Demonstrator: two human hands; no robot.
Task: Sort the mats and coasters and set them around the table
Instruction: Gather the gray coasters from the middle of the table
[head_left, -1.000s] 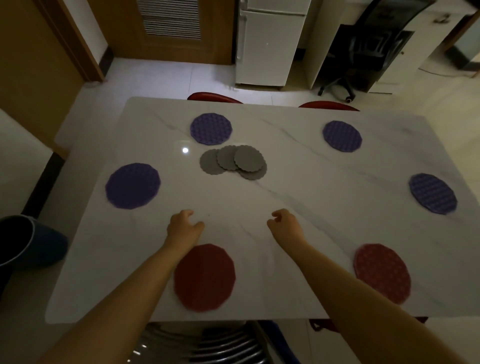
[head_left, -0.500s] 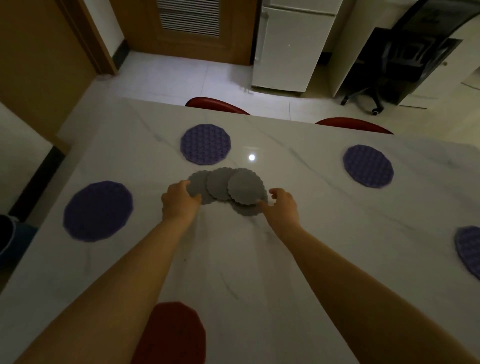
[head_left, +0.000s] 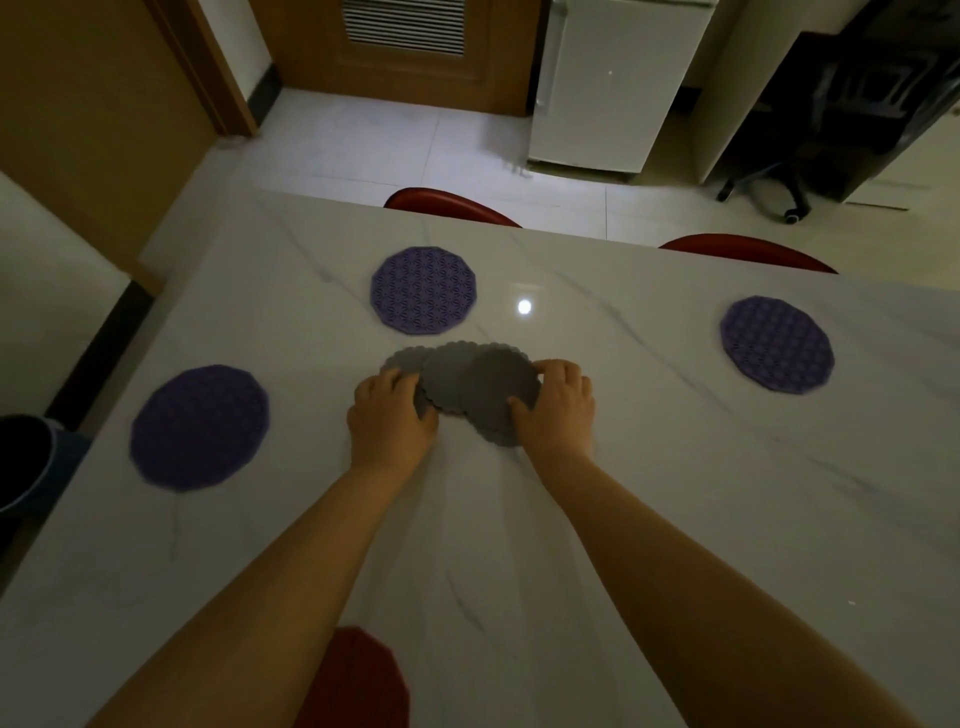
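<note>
Several grey scalloped coasters (head_left: 470, 387) lie overlapped in the middle of the white marble table (head_left: 649, 467). My left hand (head_left: 390, 418) rests on their left edge, fingers curled over the leftmost coaster. My right hand (head_left: 556, 410) grips the right edge of the topmost coaster, thumb below and fingers above. Three purple mats lie around them: one behind (head_left: 423, 289), one at the left (head_left: 200, 426), one at the right (head_left: 776, 343). A red mat (head_left: 358, 680) shows at the near edge, partly hidden by my left forearm.
Two red chair backs (head_left: 452, 203) (head_left: 748, 250) stand at the table's far side. A dark bin (head_left: 26, 457) sits on the floor at the left. Beyond are a wooden door, a white fridge (head_left: 613, 83) and a black office chair.
Both hands moved forward from the near part of the table to the grey coasters and closed in on the pile from either side. My head came closer over the table.
</note>
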